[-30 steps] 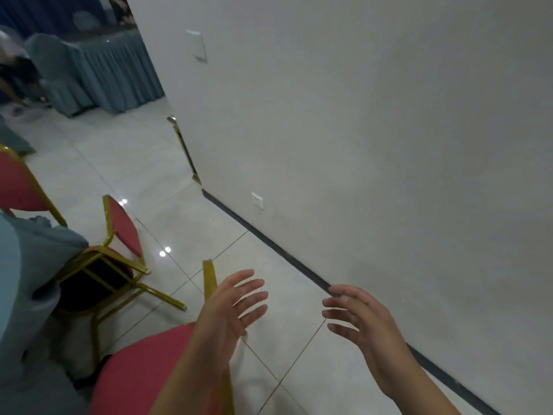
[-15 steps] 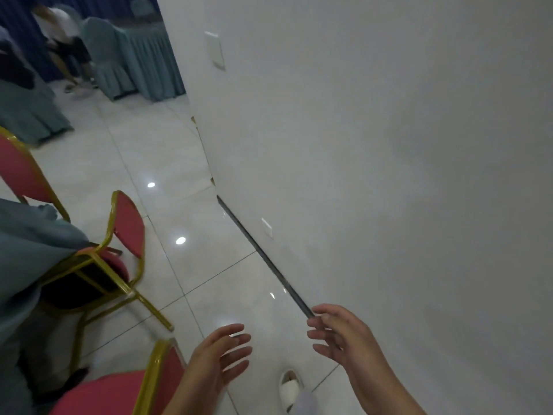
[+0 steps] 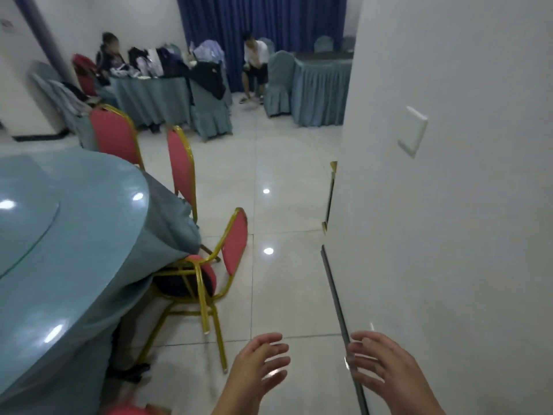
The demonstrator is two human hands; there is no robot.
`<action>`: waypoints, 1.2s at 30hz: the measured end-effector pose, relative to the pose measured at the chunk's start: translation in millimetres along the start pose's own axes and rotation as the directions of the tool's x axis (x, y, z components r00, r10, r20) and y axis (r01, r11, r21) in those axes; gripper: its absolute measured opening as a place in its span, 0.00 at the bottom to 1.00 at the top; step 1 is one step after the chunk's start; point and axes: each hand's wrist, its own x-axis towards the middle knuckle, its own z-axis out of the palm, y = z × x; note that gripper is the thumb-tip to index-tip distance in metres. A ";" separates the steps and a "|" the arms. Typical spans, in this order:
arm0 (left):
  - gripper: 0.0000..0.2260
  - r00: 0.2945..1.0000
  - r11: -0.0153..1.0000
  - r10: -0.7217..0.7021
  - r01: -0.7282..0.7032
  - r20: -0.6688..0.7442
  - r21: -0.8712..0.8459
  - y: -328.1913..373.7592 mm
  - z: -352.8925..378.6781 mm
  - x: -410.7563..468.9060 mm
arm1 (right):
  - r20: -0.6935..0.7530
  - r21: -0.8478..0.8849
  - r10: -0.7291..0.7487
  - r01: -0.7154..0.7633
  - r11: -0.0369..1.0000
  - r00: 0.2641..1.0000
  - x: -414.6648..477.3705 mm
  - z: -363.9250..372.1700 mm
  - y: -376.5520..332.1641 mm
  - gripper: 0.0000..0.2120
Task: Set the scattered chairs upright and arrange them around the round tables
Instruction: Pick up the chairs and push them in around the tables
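Both hands are out in front, low down, and they hold nothing. The left hand [image 3: 257,366] has its fingers [image 3: 266,339] spread and loose. The right hand [image 3: 389,372] is open too, a little curved, close to the dark strip at the foot of the wall [image 3: 449,235]. The hands are blurry, but no chair is in them.

The round table [image 3: 74,235] with the blue-green cloth is on the left. At its far side the back chair [image 3: 112,136] and the middle chair [image 3: 179,163] stand up straight. Nearer is the leaning chair [image 3: 236,244], red with a gold frame. It is ahead and to the left of the left hand, and apart from it. Its seat is pushed in under the hanging cloth and touches it. It looks tipped to me, with its back slanting away from the table.

A bit of red shows at the very bottom edge. It may be one more chair, but too little shows to tell.

I think this is the gap between chairs, with free hands going for the next one. The leaning chair looks like that one. The next move needs a step closer. Then one hand should grip the top of the back and the other the frame by the seat. All four legs should sit flat on the floor [image 3: 284,205], facing the table. The cloth could snag on the frame, so pull gently.
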 end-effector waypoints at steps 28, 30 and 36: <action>0.08 0.931 0.978 0.100 -0.157 -0.352 -0.137 421.3 -62.9 508.3 | 0.318 -0.323 0.065 0.044 0.945 0.946 622.8 324.4 -302.9 0.09; 0.08 0.938 0.982 0.086 -0.137 -0.336 -0.131 455.5 -67.9 540.0 | 0.339 -0.325 0.058 0.059 0.944 0.939 659.9 348.6 -330.4 0.09; 0.07 0.934 1.000 -0.017 0.017 -0.358 -0.002 525.9 -65.4 644.8 | 0.283 -0.305 0.128 -0.037 0.952 0.951 771.8 388.6 -363.9 0.08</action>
